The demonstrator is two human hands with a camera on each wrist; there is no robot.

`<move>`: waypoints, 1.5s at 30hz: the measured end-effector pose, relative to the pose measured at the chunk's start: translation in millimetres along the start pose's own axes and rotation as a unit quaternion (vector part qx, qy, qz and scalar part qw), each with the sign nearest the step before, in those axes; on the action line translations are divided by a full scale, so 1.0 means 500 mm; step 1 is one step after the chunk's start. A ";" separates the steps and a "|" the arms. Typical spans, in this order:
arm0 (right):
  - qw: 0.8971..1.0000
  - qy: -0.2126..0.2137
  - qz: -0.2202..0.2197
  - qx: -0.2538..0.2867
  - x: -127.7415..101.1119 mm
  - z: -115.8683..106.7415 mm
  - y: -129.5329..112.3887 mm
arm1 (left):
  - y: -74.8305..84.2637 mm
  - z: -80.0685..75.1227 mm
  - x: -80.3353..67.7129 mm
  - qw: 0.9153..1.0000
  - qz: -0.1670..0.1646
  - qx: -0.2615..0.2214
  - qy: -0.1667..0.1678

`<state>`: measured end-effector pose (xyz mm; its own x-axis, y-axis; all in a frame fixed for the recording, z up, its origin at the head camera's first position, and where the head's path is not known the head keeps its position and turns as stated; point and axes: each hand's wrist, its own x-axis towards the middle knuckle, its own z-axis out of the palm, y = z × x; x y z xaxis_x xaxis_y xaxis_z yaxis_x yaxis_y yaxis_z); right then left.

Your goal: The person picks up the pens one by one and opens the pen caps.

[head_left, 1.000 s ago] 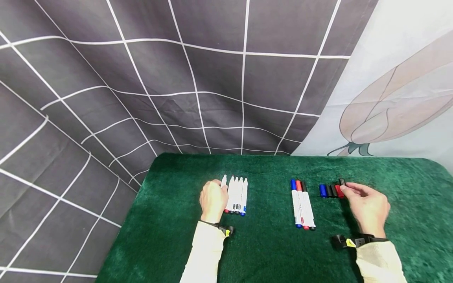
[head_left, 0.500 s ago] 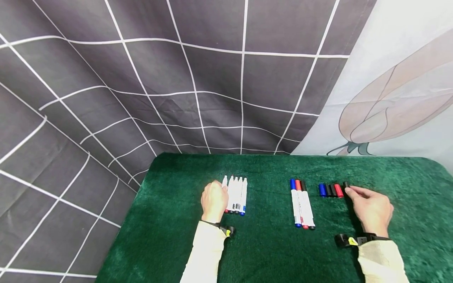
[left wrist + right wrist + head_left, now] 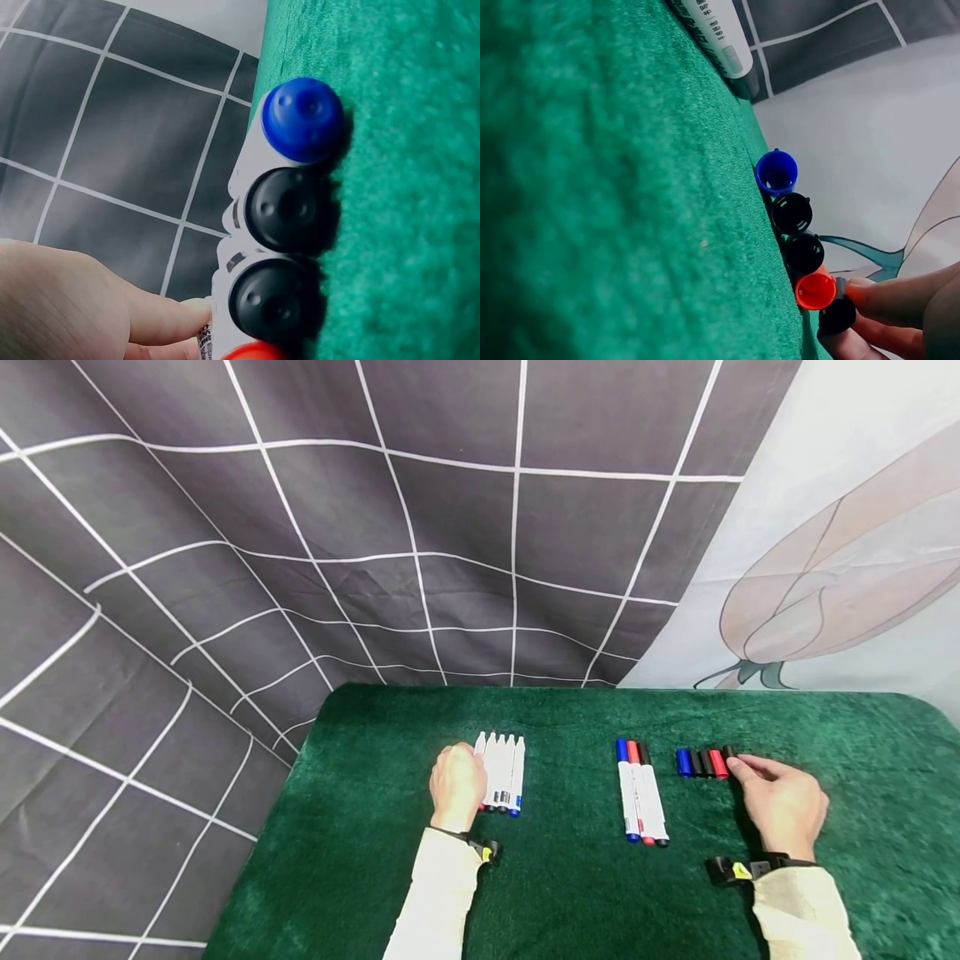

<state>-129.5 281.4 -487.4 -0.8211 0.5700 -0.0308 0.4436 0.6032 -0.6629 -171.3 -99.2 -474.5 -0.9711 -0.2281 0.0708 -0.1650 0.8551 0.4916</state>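
In the head view my left hand [image 3: 457, 785] pinches a white uncapped marker [image 3: 480, 742] at the left end of a row of white uncapped markers [image 3: 508, 772], their nibs pointing away. Blue, black and red end plugs show up close in the left wrist view, where the thumb and a finger grip the marker's side [image 3: 205, 341]. My right hand [image 3: 783, 802] pinches a black marker cap [image 3: 838, 315] right beside the red cap [image 3: 815, 291]. That row of caps continues with two black caps and a blue cap [image 3: 777, 171], open ends toward the right wrist camera.
Three capped markers [image 3: 640, 793], blue, red and black, lie side by side between the hands. A green plush cloth [image 3: 570, 877] covers the table. Behind it hangs a grey curtain [image 3: 450, 510] with white lines, and a white printed cloth [image 3: 862, 527] at the right.
My left hand has shifted slightly right, bringing its marker closer to the row. The black cap in my right hand went from above the red cap to its right, then in close beside it.
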 end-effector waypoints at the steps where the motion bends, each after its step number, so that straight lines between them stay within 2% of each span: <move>1: 1.000 -0.001 0.000 0.000 0.000 0.000 0.001 | 0.000 0.000 0.000 1.000 -0.002 0.000 -0.002; 18: 1.000 -0.009 0.007 -0.007 0.002 -0.002 0.008 | 0.006 0.003 0.003 1.000 -0.001 -0.006 -0.006; 25: 1.000 -0.007 0.005 -0.009 0.001 -0.003 0.007 | 0.002 0.007 0.000 0.999 0.024 -0.006 0.022; 40: 1.000 -0.005 0.008 -0.002 -0.002 -0.001 0.002 | 0.001 0.010 0.001 1.000 0.001 -0.013 0.010; 45: 1.000 0.002 0.010 0.006 -0.002 -0.002 -0.004 | 0.003 0.007 -0.003 1.000 0.005 -0.012 0.027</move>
<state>-129.0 280.1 -485.2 -0.8101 0.5849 -0.0410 0.4564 0.5851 -0.6703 -170.8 -96.0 -476.7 -0.9621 -0.2439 0.1218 -0.1500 0.8467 0.5105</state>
